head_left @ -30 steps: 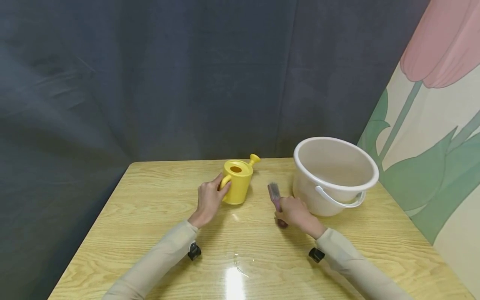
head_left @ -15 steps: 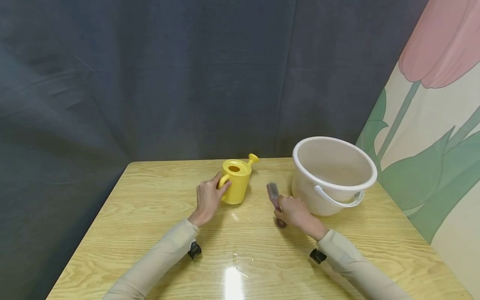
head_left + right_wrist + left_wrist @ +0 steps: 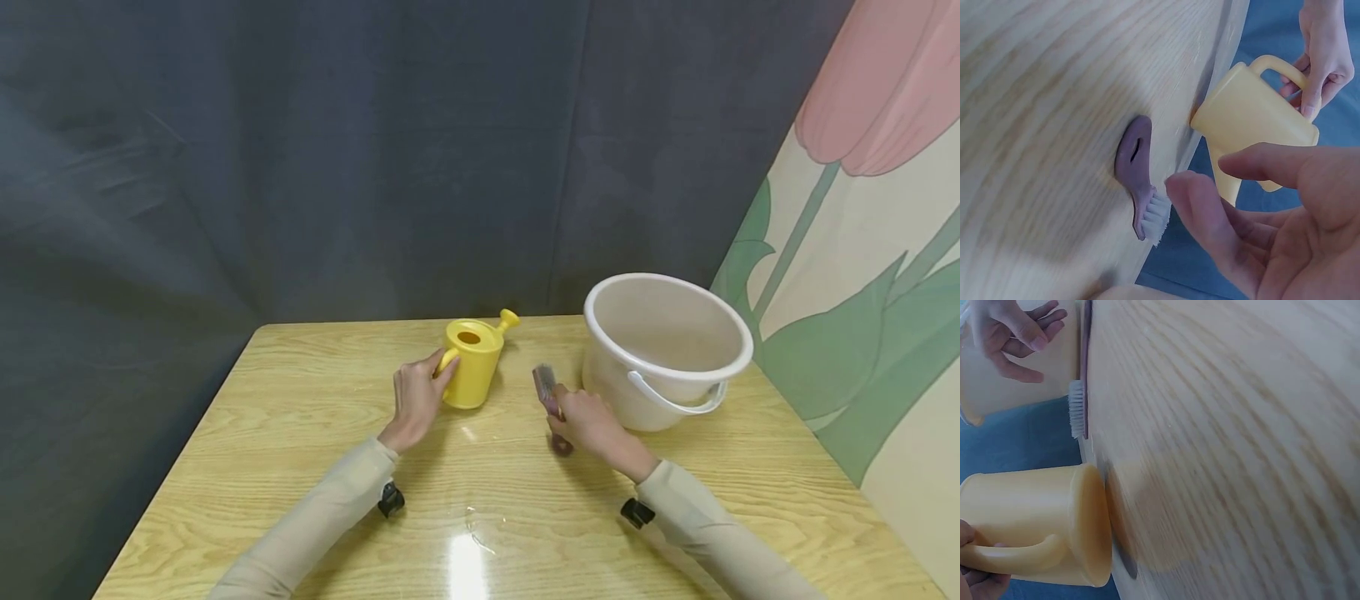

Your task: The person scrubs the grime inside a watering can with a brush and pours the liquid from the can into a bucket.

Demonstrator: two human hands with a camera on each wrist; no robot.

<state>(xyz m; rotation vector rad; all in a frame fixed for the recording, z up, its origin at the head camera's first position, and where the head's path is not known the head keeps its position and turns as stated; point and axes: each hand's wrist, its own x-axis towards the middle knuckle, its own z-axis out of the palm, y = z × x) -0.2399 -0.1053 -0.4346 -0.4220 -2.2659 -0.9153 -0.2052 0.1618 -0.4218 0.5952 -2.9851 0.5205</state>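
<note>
My left hand (image 3: 417, 400) grips the handle of a yellow watering can (image 3: 478, 377), its fingers around the handle in the left wrist view. The can's base is close to the table and its spout points away to the right. A purple brush (image 3: 1134, 153) with pale bristles lies on the table, bristles upward. Just over it hovers my right hand (image 3: 596, 423), covering part of the brush in the head view. The right wrist view shows a gap between this hand's loosely bent fingers (image 3: 1194, 200) and the brush; nothing is between them.
A large cream bucket (image 3: 618, 387) with a white handle (image 3: 686, 408) stands right beside my right hand. Dark cloth (image 3: 420, 167) hangs behind the wooden table (image 3: 315, 367). A wall painted with a tulip (image 3: 877, 92) borders the right side.
The watering can's spout has dipped very slightly. My right hand's fingers have shifted a little above the brush, which stays where it lay.
</note>
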